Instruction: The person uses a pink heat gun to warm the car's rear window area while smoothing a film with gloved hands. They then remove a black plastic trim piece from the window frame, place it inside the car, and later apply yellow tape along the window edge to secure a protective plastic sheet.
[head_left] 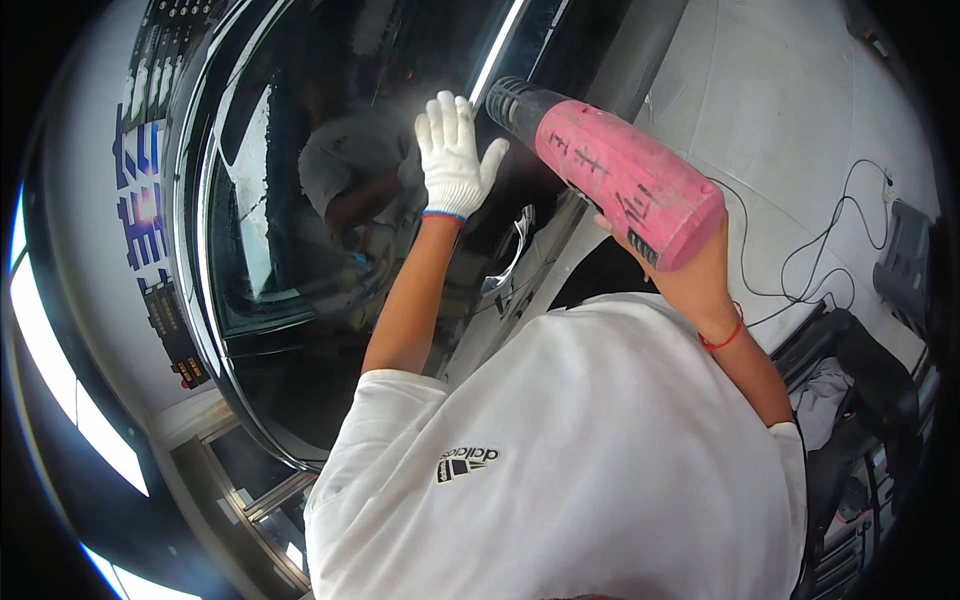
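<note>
My left hand (452, 150) wears a white knit glove and lies flat against the glossy black car door (400, 60), fingers stretched out and thumb apart. A pink heat gun (625, 175) with a dark nozzle is gripped in my bare right hand (690, 285). Its nozzle points at the black panel, just to the right of the gloved fingertips. Most of my right fingers are hidden behind the gun's body. Below the glove, a shiny door handle (512, 250) shows on the panel.
The car window (250, 200) with bright trim is at the left. A black cord (835, 225) loops over the pale floor (770, 90) at the right. A dark grey case-like object (905, 260) stands at the far right. Dark items and a grey cloth (822, 395) lie behind my right arm.
</note>
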